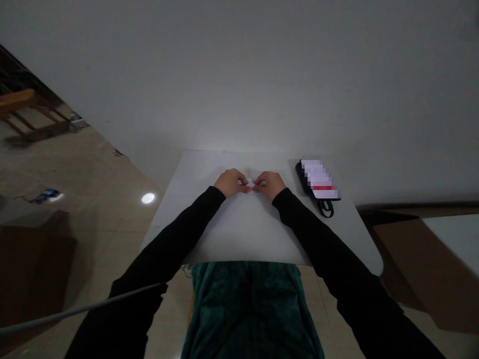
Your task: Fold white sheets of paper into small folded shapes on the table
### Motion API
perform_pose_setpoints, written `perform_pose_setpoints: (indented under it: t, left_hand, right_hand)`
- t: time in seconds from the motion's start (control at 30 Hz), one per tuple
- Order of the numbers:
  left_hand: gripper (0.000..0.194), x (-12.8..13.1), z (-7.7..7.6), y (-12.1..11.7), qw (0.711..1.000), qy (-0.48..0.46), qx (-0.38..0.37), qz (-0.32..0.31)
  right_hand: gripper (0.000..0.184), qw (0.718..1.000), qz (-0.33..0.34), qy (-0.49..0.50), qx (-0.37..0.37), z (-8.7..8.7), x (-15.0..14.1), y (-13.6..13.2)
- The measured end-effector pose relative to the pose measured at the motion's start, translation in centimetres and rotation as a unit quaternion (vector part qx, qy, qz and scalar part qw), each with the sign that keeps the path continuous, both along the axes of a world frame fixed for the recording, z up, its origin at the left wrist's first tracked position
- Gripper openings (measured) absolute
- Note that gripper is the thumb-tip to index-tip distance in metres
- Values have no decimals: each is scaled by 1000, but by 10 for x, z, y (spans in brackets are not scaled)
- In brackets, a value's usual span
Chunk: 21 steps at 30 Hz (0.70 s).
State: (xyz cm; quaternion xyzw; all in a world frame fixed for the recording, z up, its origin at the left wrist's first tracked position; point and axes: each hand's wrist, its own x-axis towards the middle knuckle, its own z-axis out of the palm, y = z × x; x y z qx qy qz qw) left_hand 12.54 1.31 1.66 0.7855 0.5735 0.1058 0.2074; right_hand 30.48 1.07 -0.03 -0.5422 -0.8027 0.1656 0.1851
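Note:
A small piece of white folded paper (250, 185) sits at the middle of the far half of the white table (239, 164). My left hand (229, 182) pinches its left side, and my right hand (271, 185) pinches its right side. The fingers cover much of the paper, so its exact shape is hidden. Both forearms rest low over the table in black sleeves.
To the right of my hands lies a dark phone-like device (318, 180) with a pixelated white face and a black strap (325, 207). A plain wall stands behind the table. A grey cable (86, 309) crosses the lower left, above a tiled floor.

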Motion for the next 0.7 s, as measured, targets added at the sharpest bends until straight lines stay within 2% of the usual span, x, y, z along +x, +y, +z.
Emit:
perform_pose_setpoints:
  t: [0.23,0.47,0.7]
  left_hand:
    - [35,13,6,-8,996,85,19,33]
    - [33,16,10,-10,993,114,26,12]
    - [32,17,10,-12,991,126,41,3]
  right_hand:
    - [11,1000,19,1,9,-1,-1,-1]
    - [11,998,-58,13,-17,4,-6,-6]
    - [12,997,-59,-40,-13,9,-10,-12]
